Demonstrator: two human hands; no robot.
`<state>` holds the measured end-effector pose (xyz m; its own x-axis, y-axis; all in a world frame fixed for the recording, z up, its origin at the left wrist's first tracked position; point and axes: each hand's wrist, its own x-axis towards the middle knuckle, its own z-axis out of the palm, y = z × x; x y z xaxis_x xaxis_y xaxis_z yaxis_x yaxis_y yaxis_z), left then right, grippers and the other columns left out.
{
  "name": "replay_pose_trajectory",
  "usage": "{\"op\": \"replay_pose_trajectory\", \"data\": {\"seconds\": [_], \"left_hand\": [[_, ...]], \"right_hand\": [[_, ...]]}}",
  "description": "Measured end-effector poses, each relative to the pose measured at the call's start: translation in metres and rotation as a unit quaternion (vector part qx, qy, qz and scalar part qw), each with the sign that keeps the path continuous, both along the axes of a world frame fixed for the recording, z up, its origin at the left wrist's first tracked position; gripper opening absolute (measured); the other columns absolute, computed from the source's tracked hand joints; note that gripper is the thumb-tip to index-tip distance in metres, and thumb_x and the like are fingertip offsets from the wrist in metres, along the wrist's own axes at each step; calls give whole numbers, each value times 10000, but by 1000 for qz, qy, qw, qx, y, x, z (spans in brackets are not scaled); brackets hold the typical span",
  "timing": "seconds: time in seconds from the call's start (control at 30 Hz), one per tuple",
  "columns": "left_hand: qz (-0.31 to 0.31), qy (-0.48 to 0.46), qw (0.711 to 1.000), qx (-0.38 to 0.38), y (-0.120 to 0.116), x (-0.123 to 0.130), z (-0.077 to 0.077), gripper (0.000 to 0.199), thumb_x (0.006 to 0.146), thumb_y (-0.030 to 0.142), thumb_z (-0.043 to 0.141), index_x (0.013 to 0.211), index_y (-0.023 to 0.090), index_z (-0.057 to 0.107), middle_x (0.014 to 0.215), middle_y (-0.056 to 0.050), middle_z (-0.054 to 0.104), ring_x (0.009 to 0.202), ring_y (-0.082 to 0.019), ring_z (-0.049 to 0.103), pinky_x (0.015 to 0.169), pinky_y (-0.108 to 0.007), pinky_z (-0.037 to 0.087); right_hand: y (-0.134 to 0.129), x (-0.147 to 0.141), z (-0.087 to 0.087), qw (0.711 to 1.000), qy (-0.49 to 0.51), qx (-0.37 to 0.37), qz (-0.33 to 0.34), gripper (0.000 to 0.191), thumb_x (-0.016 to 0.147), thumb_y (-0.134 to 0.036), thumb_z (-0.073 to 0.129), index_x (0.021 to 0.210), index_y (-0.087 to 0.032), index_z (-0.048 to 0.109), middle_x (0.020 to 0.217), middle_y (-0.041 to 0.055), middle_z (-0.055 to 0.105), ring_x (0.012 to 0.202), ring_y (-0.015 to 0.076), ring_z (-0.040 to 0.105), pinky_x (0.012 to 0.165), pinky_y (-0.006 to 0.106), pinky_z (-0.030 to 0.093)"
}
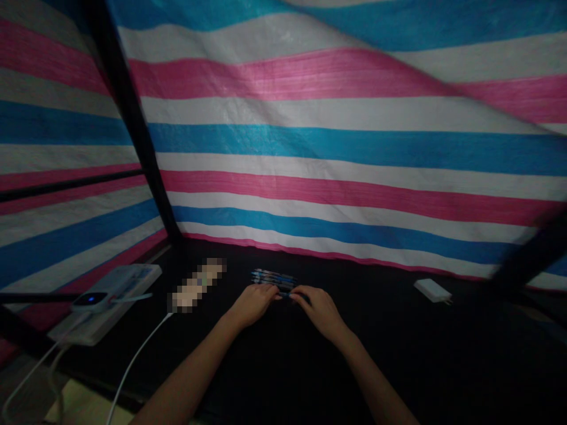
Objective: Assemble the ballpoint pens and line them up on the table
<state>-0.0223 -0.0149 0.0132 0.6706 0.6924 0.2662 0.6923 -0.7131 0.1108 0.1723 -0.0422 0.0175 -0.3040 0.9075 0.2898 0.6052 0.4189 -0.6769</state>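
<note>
Several slim blue-and-black pens (273,280) lie side by side on the dark tabletop (310,366), in a tight group. My left hand (252,304) reaches them from the lower left, and my right hand (319,310) comes in from the lower right. The fingertips of both hands meet at the near edge of the pens, with the fingers curled and close together. The fingers cover the near part of the group, and I cannot tell whether either hand grips a pen.
A pixelated, blurred object (197,285) lies left of the pens, with a white cable (142,354) running down from it. Further left are a white flat box (106,307) and a small device with a blue light (91,301). A white charger (433,290) lies right. Striped tarpaulin (336,147) stands behind, on black poles.
</note>
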Motion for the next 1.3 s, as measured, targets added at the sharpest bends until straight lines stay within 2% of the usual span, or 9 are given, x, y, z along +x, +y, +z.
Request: {"op": "replay_pose_trajectory", "data": {"seconds": [0.1, 0.23, 0.4, 0.5, 0.67, 0.83, 1.0, 1.17, 1.3], "left_hand": [[7, 0, 1000, 12, 1, 0, 0, 172, 905, 263, 365, 870, 172, 507, 856, -31, 619, 806, -167, 584, 708, -272, 427], [5, -6, 1000, 26, 1, -1, 0, 178, 905, 259, 363, 870, 172, 514, 830, -29, 617, 791, -171, 585, 696, -277, 429], [7, -2, 1000, 22, 0, -2, 0, 183, 904, 260, 366, 861, 164, 516, 836, -38, 616, 784, -172, 586, 690, -277, 430], [3, -5, 1000, 19, 0, -2, 0, 187, 907, 265, 361, 859, 167, 514, 839, -34, 617, 794, -170, 585, 698, -277, 428], [9, -2, 1000, 12, 0, -2, 1, 197, 908, 265, 357, 865, 160, 518, 846, -43, 616, 794, -164, 582, 699, -272, 428], [9, -4, 1000, 14, 0, -1, 1, 179, 904, 255, 368, 865, 163, 517, 843, -37, 616, 791, -159, 582, 697, -264, 428], [7, -3, 1000, 11, 2, -1, -2, 187, 904, 267, 369, 857, 163, 517, 854, -41, 620, 801, -163, 585, 708, -271, 432], [12, -11, 1000, 5, 2, -1, -3, 197, 904, 270, 365, 876, 165, 529, 856, -41, 623, 802, -163, 587, 714, -273, 435], [15, -37, 999, -8, 1, -1, -2, 186, 903, 268, 365, 917, 175, 526, 899, -34, 620, 827, -156, 583, 728, -261, 434]], "right_hand": [[0, 5, 4, 999, 19, 24, -13, 433, 711, -295, 599, 1124, -234, 481, 1078, 32, 545, 881, 161, 538, 779, 297, 408], [3, 10, 4, 1000, 1, -10, 0, 174, 785, -316, 511, 886, -214, 609, 835, 18, 622, 785, 159, 569, 725, 281, 410], [3, 10, 5, 1000, -8, 11, -8, 333, 723, -309, 594, 1047, -242, 561, 978, 17, 609, 869, 171, 559, 781, 304, 404], [2, 10, 6, 999, -46, 15, -16, 180, 763, -307, 552, 915, -249, 627, 950, 14, 634, 890, 188, 561, 810, 330, 386], [1, 10, 7, 999, -27, 19, -26, 287, 769, -305, 545, 1052, -261, 563, 984, 13, 624, 872, 172, 568, 771, 307, 409], [1, 9, 8, 997, -66, 17, -23, 201, 830, -314, 454, 933, -256, 617, 853, 10, 645, 800, 166, 582, 746, 300, 396], [2, 7, 5, 996, -65, 48, -23, 252, 761, -311, 559, 1005, -248, 567, 988, 13, 614, 879, 178, 553, 762, 299, 380], [3, 5, 0, 1000, 2, -28, -12, 292, 882, -317, 318, 1039, -228, 548, 753, 0, 633, 626, 125, 559, 675, 272, 401], [3, 3, 1, 999, 47, 4, 11, 297, 785, -313, 512, 1071, -236, 530, 965, 16, 620, 843, 155, 567, 766, 276, 394]]}}
